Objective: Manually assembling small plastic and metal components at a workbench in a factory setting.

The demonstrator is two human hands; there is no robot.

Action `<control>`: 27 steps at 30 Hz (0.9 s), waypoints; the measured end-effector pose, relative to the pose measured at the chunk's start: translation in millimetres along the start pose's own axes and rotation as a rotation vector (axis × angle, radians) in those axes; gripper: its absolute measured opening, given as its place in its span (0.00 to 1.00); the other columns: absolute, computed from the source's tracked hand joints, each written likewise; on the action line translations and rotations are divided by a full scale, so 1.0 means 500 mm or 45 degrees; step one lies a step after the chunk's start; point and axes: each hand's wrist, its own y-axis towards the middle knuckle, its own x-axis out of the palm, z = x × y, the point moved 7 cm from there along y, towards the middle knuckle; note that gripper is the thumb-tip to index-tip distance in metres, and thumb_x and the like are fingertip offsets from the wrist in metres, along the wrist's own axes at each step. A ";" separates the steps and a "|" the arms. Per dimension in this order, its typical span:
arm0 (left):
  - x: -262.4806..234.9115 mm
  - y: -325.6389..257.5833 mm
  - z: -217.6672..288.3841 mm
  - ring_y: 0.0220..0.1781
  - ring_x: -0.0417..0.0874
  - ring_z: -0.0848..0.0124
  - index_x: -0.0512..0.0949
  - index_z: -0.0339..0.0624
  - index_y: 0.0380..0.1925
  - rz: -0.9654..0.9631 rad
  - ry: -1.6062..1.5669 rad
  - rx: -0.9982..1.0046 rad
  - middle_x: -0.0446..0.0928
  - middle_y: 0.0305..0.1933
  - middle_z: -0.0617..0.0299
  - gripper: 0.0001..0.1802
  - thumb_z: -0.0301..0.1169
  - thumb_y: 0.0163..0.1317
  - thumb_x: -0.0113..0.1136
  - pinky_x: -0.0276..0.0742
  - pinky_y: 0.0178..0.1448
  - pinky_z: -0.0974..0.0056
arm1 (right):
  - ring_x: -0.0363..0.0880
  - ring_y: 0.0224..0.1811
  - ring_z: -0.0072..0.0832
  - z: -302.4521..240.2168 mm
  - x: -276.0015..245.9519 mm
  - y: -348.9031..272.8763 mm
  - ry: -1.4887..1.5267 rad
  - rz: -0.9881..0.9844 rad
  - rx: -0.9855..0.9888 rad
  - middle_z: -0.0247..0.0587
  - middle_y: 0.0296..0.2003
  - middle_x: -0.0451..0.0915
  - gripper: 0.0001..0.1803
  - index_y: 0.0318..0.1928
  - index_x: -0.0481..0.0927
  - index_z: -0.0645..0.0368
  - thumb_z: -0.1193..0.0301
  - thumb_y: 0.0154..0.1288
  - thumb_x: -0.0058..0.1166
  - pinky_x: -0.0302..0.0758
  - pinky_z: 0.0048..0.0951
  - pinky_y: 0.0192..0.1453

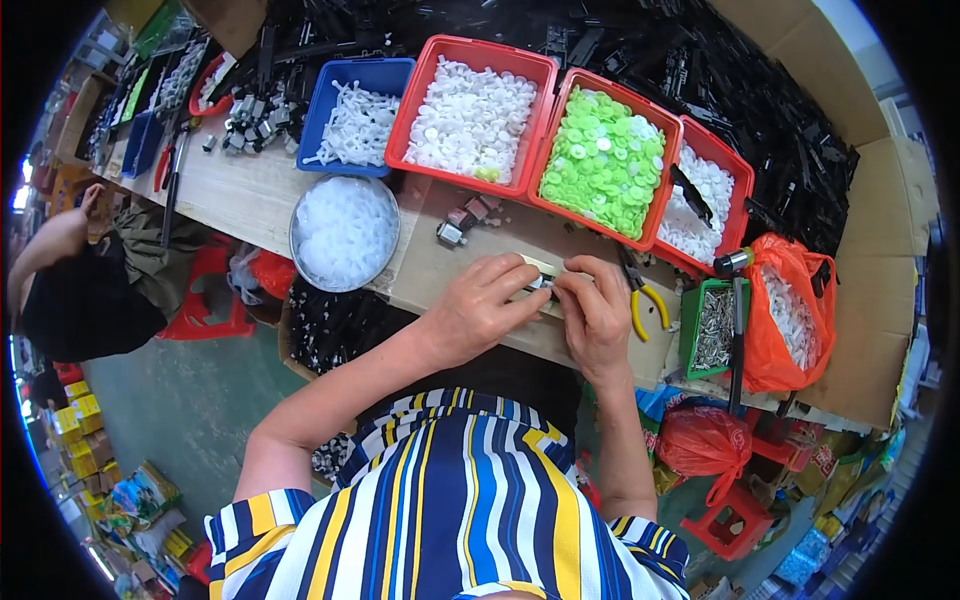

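Note:
My left hand [478, 306] and my right hand [597, 312] meet at the near edge of the wooden workbench [250, 195]. Together they pinch a small pale and black part [542, 283] between their fingertips; most of it is hidden by the fingers. Two small grey metal motors [462, 221] lie just beyond my left hand. Yellow-handled pliers [645, 297] rest right beside my right hand.
Bins line the back: a blue bin [356, 113] of white pieces, a red bin [472, 116] of white discs, a red bin [608, 157] of green discs. A metal bowl [344, 232], green screw box [712, 326], orange bag [790, 310]. Another person [70, 285] sits left.

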 end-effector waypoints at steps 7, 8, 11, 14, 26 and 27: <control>0.010 -0.004 0.008 0.56 0.79 0.53 0.82 0.42 0.50 -0.070 0.138 0.102 0.77 0.53 0.53 0.21 0.33 0.54 0.71 0.77 0.56 0.53 | 0.80 0.45 0.42 0.006 0.000 -0.002 0.023 -0.027 0.033 0.43 0.44 0.79 0.10 0.40 0.81 0.60 0.79 0.56 0.64 0.72 0.40 0.47; 0.010 -0.004 0.007 0.56 0.79 0.53 0.82 0.42 0.50 -0.073 0.140 0.101 0.77 0.53 0.53 0.21 0.33 0.54 0.71 0.77 0.56 0.53 | 0.80 0.45 0.42 0.006 -0.001 -0.002 0.025 -0.026 0.034 0.43 0.44 0.79 0.10 0.40 0.81 0.60 0.79 0.56 0.64 0.72 0.40 0.47; 0.018 -0.002 0.010 0.56 0.79 0.53 0.82 0.42 0.50 -0.123 0.192 0.132 0.77 0.53 0.53 0.21 0.32 0.55 0.70 0.77 0.55 0.53 | 0.80 0.45 0.42 0.006 -0.002 -0.004 0.026 -0.026 0.056 0.43 0.44 0.79 0.10 0.40 0.81 0.61 0.79 0.56 0.64 0.73 0.40 0.48; 0.020 0.006 0.013 0.55 0.78 0.54 0.82 0.41 0.50 -0.123 0.172 0.128 0.77 0.53 0.53 0.21 0.32 0.55 0.70 0.76 0.54 0.52 | 0.80 0.45 0.43 0.007 -0.017 -0.006 0.060 0.023 0.104 0.44 0.44 0.79 0.11 0.40 0.81 0.61 0.80 0.55 0.65 0.73 0.40 0.48; -0.027 0.153 -0.031 0.44 0.77 0.55 0.83 0.36 0.36 0.041 -0.085 0.029 0.77 0.38 0.54 0.09 0.22 0.54 0.69 0.76 0.48 0.55 | 0.80 0.43 0.49 0.148 -0.288 -0.147 -0.724 0.123 0.657 0.51 0.42 0.76 0.09 0.46 0.80 0.65 0.80 0.66 0.57 0.76 0.42 0.46; -0.023 0.172 -0.036 0.44 0.77 0.55 0.83 0.36 0.36 0.044 -0.089 0.032 0.77 0.38 0.54 0.09 0.22 0.54 0.69 0.76 0.48 0.55 | 0.79 0.43 0.52 0.157 -0.284 -0.153 -0.764 0.045 0.693 0.53 0.41 0.75 0.09 0.47 0.80 0.65 0.79 0.66 0.57 0.75 0.45 0.46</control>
